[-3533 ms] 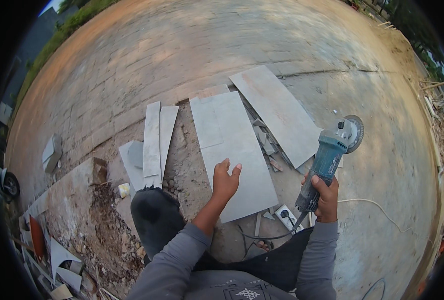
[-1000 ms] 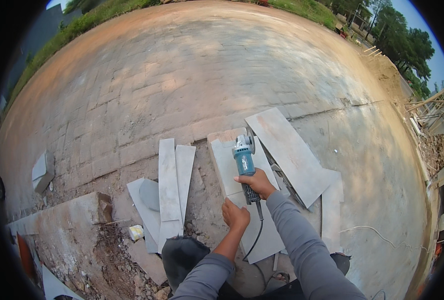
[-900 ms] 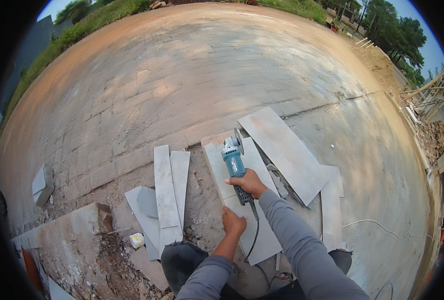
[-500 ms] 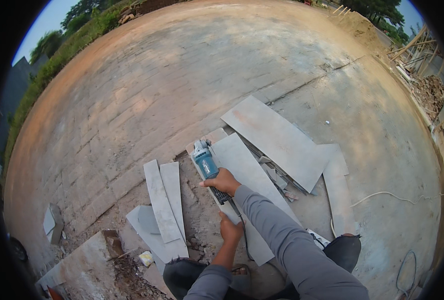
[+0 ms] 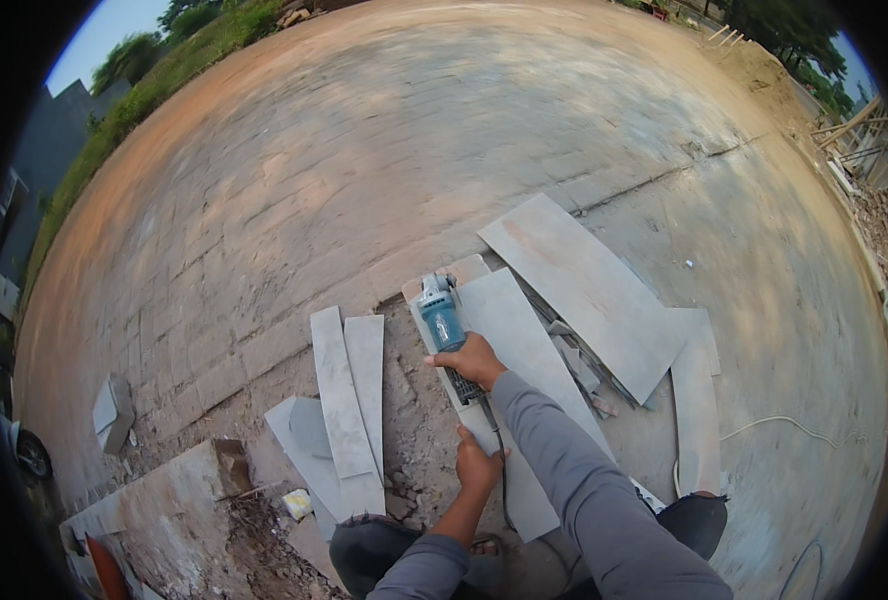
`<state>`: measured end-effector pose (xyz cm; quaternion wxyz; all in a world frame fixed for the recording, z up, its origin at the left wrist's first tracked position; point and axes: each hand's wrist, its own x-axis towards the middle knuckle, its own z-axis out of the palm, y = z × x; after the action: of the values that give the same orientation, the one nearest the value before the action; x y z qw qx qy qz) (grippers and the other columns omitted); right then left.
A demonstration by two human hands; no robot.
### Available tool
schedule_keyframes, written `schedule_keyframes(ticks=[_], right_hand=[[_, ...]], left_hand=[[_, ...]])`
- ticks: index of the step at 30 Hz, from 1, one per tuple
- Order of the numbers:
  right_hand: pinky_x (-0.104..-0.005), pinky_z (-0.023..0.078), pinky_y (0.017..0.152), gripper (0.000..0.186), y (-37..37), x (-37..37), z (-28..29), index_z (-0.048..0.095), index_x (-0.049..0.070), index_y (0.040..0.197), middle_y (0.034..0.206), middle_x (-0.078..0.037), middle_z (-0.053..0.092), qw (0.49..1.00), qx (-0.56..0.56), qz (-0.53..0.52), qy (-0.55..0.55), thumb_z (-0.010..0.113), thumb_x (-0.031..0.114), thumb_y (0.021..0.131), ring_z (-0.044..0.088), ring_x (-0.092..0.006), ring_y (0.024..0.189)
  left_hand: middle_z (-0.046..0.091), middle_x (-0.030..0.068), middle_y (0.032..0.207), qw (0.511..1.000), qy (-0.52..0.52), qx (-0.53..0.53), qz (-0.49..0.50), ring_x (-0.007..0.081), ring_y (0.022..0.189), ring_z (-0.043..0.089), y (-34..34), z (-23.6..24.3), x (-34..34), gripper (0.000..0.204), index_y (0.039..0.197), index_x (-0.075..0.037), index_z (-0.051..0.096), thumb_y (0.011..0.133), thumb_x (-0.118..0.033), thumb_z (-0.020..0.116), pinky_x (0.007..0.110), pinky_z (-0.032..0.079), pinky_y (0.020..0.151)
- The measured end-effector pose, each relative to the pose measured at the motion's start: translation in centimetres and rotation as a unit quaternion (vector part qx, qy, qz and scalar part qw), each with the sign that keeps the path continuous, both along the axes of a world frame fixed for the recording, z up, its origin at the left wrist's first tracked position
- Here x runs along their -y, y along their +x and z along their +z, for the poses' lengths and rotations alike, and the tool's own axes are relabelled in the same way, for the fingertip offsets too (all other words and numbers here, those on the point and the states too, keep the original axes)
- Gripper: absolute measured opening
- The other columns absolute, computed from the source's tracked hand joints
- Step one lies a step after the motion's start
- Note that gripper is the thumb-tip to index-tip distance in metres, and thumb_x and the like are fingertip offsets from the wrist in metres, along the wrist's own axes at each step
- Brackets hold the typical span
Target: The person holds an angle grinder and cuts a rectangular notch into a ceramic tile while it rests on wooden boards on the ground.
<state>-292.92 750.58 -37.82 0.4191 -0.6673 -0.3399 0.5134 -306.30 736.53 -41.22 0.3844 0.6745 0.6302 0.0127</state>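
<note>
The right hand [image 5: 476, 362] is wrapped round the teal angle grinder [image 5: 444, 325] over the narrow tile strip [image 5: 479, 428], mid-frame, and the left hand [image 5: 478, 466], half curled by the strip's lower end, grip unclear, should steady it safely away from the grinder's head [image 5: 438, 284].

My grinder [image 5: 443, 325] is teal, with a silver head [image 5: 437, 284] and a black back end [image 5: 463, 387]. My sleeves [image 5: 564, 455] are plain grey, my trousers [image 5: 369, 545] black. The tiles [image 5: 529, 395] are pale grey, one smudged faintly orange. The ground [image 5: 364, 180] is grey, patched with tan and lined like brickwork.
</note>
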Motion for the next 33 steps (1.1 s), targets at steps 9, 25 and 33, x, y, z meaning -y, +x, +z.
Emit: schedule_keyframes(ticks=[9, 25, 33], right_hand=[[-0.0336, 0.051, 0.076, 0.065, 0.5, -0.6, 0.0, 0.065, -0.008, 0.100, 0.096, -0.018, 0.068, 1.000, -0.006, 0.000, -0.002, 0.089, 0.035, 0.058, 0.067, -0.0252, 0.084], [-0.0327, 0.051, 0.077, 0.061, 0.5, -0.8, 0.7, 0.063, -0.007, 0.106, 0.099, -0.015, 0.067, 1.000, 0.000, 0.018, -0.017, 0.086, 0.031, 0.064, 0.066, -0.0233, 0.085], [-0.0336, 0.052, 0.075, 0.060, 0.6, -0.9, 0.3, 0.066, -0.008, 0.100, 0.094, -0.017, 0.069, 1.000, -0.015, 0.010, -0.011, 0.088, 0.032, 0.061, 0.067, -0.0252, 0.082]], left_hand=[[0.053, 0.0278, 0.121, 1.000, -0.023, 0.007, 0.003, 0.0383, 0.104, 0.060, 0.4, 0.9, 0.0, 0.112, 0.149, 0.008, 0.006, 0.074, -0.028, 0.082, 0.041, 0.051, 0.085], [0.052, 0.0276, 0.122, 1.000, -0.027, 0.002, 0.003, 0.0393, 0.107, 0.059, 0.3, 1.4, 0.0, 0.109, 0.149, 0.008, 0.007, 0.076, -0.027, 0.080, 0.041, 0.051, 0.087], [0.051, 0.0280, 0.123, 1.000, -0.026, -0.002, 0.001, 0.0389, 0.108, 0.058, 0.4, 1.6, -0.1, 0.109, 0.149, 0.008, 0.006, 0.076, -0.026, 0.080, 0.042, 0.050, 0.089]])
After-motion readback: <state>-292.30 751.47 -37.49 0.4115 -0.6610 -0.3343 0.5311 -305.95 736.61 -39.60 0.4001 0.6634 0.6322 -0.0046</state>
